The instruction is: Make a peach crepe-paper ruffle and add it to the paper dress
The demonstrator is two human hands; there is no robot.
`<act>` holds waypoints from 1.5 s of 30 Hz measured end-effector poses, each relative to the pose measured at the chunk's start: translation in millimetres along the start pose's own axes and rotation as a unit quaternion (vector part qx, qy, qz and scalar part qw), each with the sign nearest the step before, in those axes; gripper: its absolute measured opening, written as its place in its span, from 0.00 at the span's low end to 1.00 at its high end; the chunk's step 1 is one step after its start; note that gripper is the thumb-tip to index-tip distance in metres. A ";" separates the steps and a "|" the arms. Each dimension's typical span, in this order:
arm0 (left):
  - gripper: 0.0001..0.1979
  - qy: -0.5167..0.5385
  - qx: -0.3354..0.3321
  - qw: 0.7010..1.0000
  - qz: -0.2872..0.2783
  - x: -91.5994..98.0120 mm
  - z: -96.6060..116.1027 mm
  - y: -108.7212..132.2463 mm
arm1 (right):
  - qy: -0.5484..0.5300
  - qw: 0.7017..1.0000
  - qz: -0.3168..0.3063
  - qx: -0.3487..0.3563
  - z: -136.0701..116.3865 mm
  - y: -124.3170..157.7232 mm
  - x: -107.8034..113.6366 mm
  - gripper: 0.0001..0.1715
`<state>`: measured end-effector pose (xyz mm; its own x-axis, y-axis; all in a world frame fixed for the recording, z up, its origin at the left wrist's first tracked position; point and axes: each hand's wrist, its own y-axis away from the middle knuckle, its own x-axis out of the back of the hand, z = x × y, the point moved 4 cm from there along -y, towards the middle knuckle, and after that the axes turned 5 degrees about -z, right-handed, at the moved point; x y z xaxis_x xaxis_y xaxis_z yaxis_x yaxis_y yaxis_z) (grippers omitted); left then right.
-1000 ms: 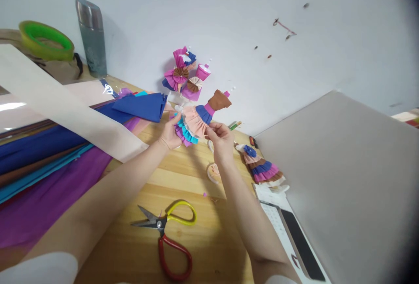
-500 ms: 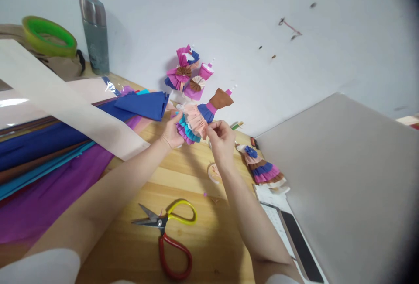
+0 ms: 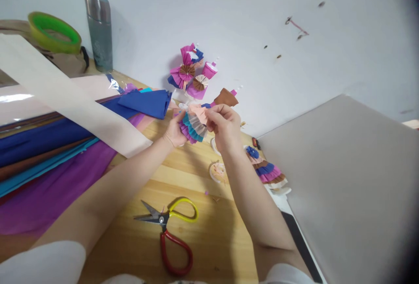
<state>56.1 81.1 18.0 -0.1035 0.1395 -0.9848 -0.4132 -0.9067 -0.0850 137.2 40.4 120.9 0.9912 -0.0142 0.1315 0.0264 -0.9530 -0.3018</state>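
A small paper dress [image 3: 195,123] with layered ruffles in purple, turquoise, grey-beige and peach is tilted above the table. Its brown top [image 3: 225,97] points up to the right, with a white beaded tip beyond it. My left hand [image 3: 176,130] grips the skirt at its lower left edge. The fingers of my right hand [image 3: 225,124] pinch the peach ruffle and lift it, so the grey-beige layer beneath shows. That hand covers most of the dress's waist. Scissors [image 3: 162,219] with one yellow and one red handle lie spread on the table below.
Other paper dresses [image 3: 186,72] stand by the wall, and another [image 3: 266,168] lies at right beside a laptop [image 3: 327,179]. Folded coloured paper [image 3: 59,144] and a white strip [image 3: 81,94] cover the left. Behind are a flask [image 3: 100,31] and a tape roll [image 3: 55,33].
My right hand has moved up and slightly right, raising the peach ruffle and uncovering the grey-beige layer. My left hand keeps its hold on the skirt. The view has shifted slightly.
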 end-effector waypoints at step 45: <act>0.23 -0.016 0.010 1.000 -0.005 -5.4 3.9 2.6 | 0.125 0.989 -0.080 0.002 19.9 18.9 27.4 0.08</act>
<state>52.0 79.6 23.7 -0.1281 0.1606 -0.9787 -0.4319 -0.8973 -0.0907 167.4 28.0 100.1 0.9111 0.0619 0.4076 0.1816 -0.9479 -0.2619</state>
